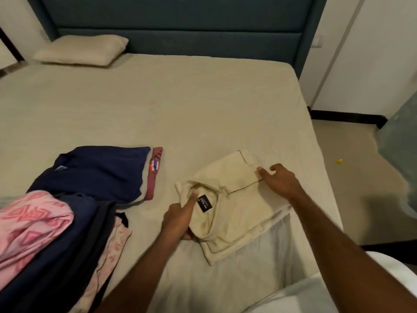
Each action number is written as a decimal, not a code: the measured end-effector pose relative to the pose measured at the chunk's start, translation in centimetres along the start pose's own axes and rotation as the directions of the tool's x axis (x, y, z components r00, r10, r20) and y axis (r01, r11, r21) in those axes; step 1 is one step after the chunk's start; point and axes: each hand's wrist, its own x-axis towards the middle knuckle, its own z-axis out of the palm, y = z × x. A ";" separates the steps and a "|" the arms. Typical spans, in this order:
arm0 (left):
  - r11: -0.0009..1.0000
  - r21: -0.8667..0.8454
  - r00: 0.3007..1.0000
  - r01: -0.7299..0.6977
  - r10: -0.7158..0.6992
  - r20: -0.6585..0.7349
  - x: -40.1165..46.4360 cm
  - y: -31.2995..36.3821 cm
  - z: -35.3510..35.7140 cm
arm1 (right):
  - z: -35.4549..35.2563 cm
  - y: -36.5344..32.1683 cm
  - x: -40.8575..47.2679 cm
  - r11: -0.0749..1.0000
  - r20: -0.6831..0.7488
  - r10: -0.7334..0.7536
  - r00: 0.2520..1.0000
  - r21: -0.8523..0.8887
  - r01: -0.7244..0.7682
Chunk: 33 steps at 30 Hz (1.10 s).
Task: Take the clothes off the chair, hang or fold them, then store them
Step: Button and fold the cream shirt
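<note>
free: bed [180, 105] top far of shirt [234, 213] | blocked: clothes pile [67, 211] L

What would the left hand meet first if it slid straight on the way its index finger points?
The left hand points up and away across the folded cream collared shirt. It would likely cross the shirt's collar first, then bare beige bedsheet; nothing else seems to lie in that line.

The pile of clothes [45, 233] left of the cream shirt [230, 213] is running off the left and bottom edges. The left hand's [178, 220] thumb is hiding under that shirt. Its label's [205, 203] smaller print is blurring.
</note>
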 end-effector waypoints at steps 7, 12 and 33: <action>0.983 -0.032 0.983 -0.181 0.181 -0.004 -1.2 1.1 1.3 | -0.6 0.1 -0.2 0.840 0.339 -0.027 0.940 0.518 -0.163; 0.932 -0.048 0.934 -0.358 0.357 -0.027 -0.9 6.5 -2.7 | -1.3 -1.8 -1.7 0.700 0.306 -0.135 0.942 0.703 -0.128; 0.535 0.841 0.950 -0.073 0.294 -0.104 9.7 11.0 -33.6 | 19.0 -26.4 -6.3 0.891 0.316 -0.137 0.939 0.453 -0.022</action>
